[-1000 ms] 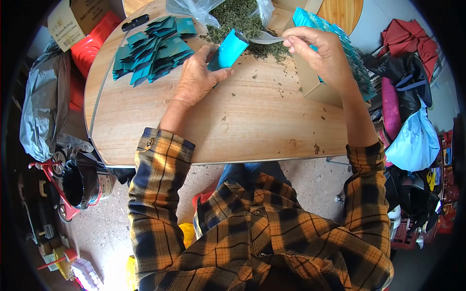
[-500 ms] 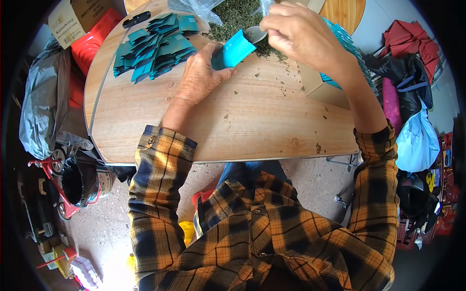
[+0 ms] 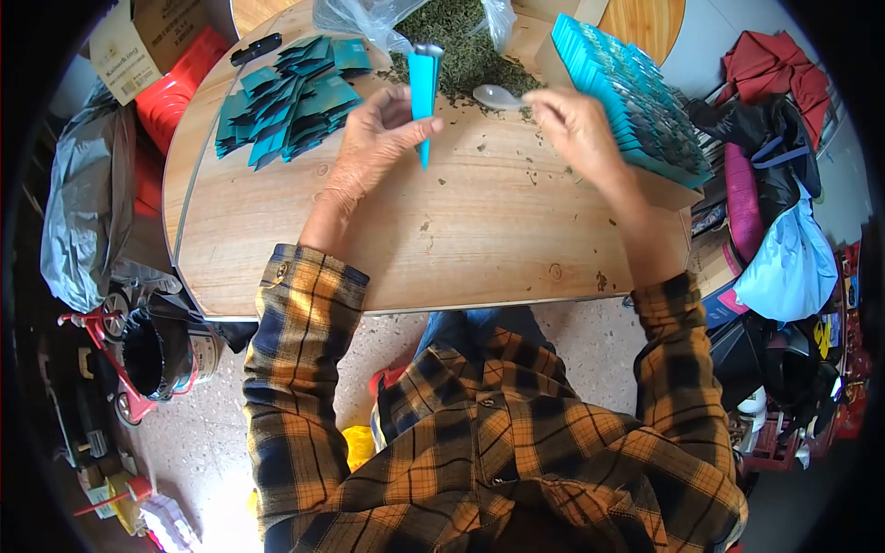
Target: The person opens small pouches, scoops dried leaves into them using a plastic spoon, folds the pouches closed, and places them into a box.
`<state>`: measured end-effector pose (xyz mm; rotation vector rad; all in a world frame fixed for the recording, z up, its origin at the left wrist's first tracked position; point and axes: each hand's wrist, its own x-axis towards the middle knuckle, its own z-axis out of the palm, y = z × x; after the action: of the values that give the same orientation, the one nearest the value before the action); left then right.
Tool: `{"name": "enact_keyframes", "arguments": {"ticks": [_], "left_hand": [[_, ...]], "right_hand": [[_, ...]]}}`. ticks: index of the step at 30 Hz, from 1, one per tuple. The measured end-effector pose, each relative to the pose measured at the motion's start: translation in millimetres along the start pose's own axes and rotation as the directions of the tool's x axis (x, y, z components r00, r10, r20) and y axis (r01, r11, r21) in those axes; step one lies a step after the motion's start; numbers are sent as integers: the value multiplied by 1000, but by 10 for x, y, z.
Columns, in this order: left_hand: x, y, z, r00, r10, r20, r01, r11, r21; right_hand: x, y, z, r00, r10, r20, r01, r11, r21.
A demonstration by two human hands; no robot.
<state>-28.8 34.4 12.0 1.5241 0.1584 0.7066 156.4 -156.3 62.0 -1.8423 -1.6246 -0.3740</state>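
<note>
My left hand (image 3: 383, 134) holds a teal packet (image 3: 423, 88) upright between thumb and fingers, its narrow side toward me and its top edge parted. In my right hand (image 3: 573, 124) is the handle of a pale plastic spoon (image 3: 498, 97), its bowl over the near edge of a heap of dried green leaves (image 3: 461, 46). The heap spills from a clear plastic bag (image 3: 369, 18). Left of my left hand lies a loose pile of teal packets (image 3: 295, 97). An open cardboard box (image 3: 659, 189) filled with rows of teal packets (image 3: 631, 97) stands to the right.
A black pen-like object (image 3: 256, 49) lies at the round wooden table's (image 3: 442, 240) back left. Leaf crumbs are scattered over the tabletop. Red stools (image 3: 175, 88) and a cardboard carton (image 3: 134, 46) stand to the left; bags and cloths (image 3: 784, 267) are on the right.
The teal packet has turned from tilted to upright. My right hand with the spoon first rose toward the packet's opening, then moved back down and right, uncovering the boxed packets.
</note>
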Motion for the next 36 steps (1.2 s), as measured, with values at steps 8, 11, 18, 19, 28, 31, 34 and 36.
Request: {"name": "enact_keyframes", "arguments": {"ticks": [8, 11, 18, 19, 28, 31, 34, 36], "left_hand": [[5, -9, 16, 998, -63, 26, 67, 982, -178], [13, -50, 29, 994, -78, 72, 91, 976, -199], [-42, 35, 119, 928, -139, 345, 318, 778, -542], [-42, 12, 127, 925, -143, 352, 325, 778, -538], [-142, 79, 213, 905, -142, 401, 284, 903, -321], [-155, 85, 228, 912, -95, 399, 203, 950, -237], [-161, 107, 240, 904, -118, 411, 203, 964, -170], [-167, 105, 252, 895, -143, 423, 221, 965, -141]], "right_hand": [[-339, 267, 322, 996, 28, -87, -35, 997, -73], [-296, 280, 247, 996, -44, -78, 29, 982, -189], [43, -121, 28, 952, 304, 44, -295, 866, 403], [94, -179, 38, 948, 297, 119, -313, 790, 527], [219, -429, 150, 955, 128, 268, -288, 611, 737], [170, -507, 96, 962, 81, 260, -263, 519, 813], [123, -554, 64, 963, 93, 252, -261, 552, 792], [104, -563, 57, 965, 124, 231, -260, 567, 781]]}}
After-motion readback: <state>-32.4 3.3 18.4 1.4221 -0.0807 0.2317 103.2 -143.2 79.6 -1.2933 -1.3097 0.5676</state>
